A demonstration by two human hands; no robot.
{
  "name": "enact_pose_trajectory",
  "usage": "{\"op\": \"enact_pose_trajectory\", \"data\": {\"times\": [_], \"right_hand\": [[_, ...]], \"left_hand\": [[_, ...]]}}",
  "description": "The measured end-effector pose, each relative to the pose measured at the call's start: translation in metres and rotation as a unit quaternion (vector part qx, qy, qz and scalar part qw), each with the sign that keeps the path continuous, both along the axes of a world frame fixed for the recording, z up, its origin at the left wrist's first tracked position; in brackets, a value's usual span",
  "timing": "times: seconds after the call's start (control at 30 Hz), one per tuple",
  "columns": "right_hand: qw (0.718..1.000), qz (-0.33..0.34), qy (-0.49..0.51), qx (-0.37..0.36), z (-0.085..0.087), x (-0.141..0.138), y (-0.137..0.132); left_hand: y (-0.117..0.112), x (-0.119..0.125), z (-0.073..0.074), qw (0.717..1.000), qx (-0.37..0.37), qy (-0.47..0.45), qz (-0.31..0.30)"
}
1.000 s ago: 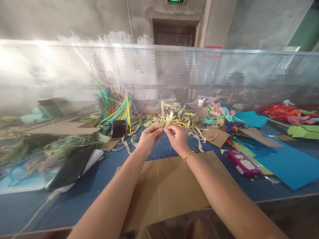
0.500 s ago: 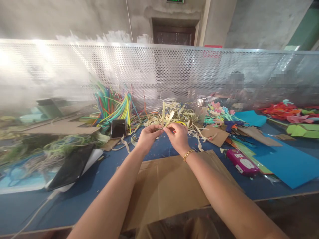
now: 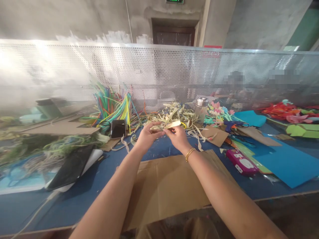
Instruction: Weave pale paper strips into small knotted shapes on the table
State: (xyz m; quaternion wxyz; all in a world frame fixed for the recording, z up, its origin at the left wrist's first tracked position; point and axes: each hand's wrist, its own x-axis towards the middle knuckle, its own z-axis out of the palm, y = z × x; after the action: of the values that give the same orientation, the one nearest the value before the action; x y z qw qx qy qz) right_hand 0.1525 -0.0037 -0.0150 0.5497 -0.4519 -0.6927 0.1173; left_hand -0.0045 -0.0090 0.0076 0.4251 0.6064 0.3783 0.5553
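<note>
Both my hands meet above the blue table (image 3: 82,196), just in front of a heap of pale yellow-green strips (image 3: 174,114). My left hand (image 3: 147,134) is closed on a small bundle of these pale strips (image 3: 169,125). My right hand (image 3: 178,136), with a gold bracelet at the wrist, pinches the same bundle from the right. The bundle lies nearly level between the two hands, its free end pointing right. A sheet of brown cardboard (image 3: 164,189) lies under my forearms.
Behind the heap stand coloured tubes (image 3: 113,106), a black phone (image 3: 118,128), a metal-capped jar (image 3: 201,109) and paper flowers (image 3: 219,113). A pink box (image 3: 243,162) and blue sheets (image 3: 286,164) lie right. A perforated metal screen (image 3: 159,73) closes the table's far side. A dark tablet (image 3: 72,167) lies left.
The strips stood upright between my fingertips before; now the bundle is tipped down to lie nearly level. My hands have shifted slightly lower and apart.
</note>
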Motion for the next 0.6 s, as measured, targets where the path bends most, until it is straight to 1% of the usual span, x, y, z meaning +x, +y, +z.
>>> {"op": "enact_pose_trajectory", "data": {"times": [0.03, 0.1, 0.13, 0.17, 0.23, 0.37, 0.5, 0.6], "right_hand": [[1.0, -0.001, 0.011, -0.004, 0.0, 0.0, 0.0], [0.999, -0.004, 0.034, -0.005, 0.001, -0.001, 0.0], [0.999, -0.004, 0.046, -0.005, 0.001, -0.001, 0.0], [0.998, 0.002, 0.058, -0.006, 0.001, -0.002, 0.0], [0.995, 0.027, 0.091, -0.011, 0.001, -0.003, 0.001], [0.976, 0.094, 0.19, -0.038, -0.004, -0.009, 0.003], [0.949, 0.144, 0.27, -0.08, -0.006, -0.016, 0.003], [0.939, 0.161, 0.291, -0.089, -0.004, -0.019, 0.0]], "left_hand": [[0.0, 0.001, 0.0, 0.998, 0.038, 0.016, 0.038], [0.001, 0.002, 0.0, 0.987, 0.112, 0.049, 0.107], [0.002, 0.003, 0.0, 0.981, 0.135, 0.063, 0.126], [0.003, 0.003, -0.001, 0.978, 0.145, 0.073, 0.128], [0.006, 0.004, -0.004, 0.983, 0.133, 0.071, 0.104], [0.007, 0.009, -0.009, 0.999, 0.042, 0.002, 0.024], [0.002, 0.013, -0.01, 0.996, -0.051, -0.065, -0.033], [0.0, 0.013, -0.01, 0.99, -0.089, -0.085, -0.065]]}}
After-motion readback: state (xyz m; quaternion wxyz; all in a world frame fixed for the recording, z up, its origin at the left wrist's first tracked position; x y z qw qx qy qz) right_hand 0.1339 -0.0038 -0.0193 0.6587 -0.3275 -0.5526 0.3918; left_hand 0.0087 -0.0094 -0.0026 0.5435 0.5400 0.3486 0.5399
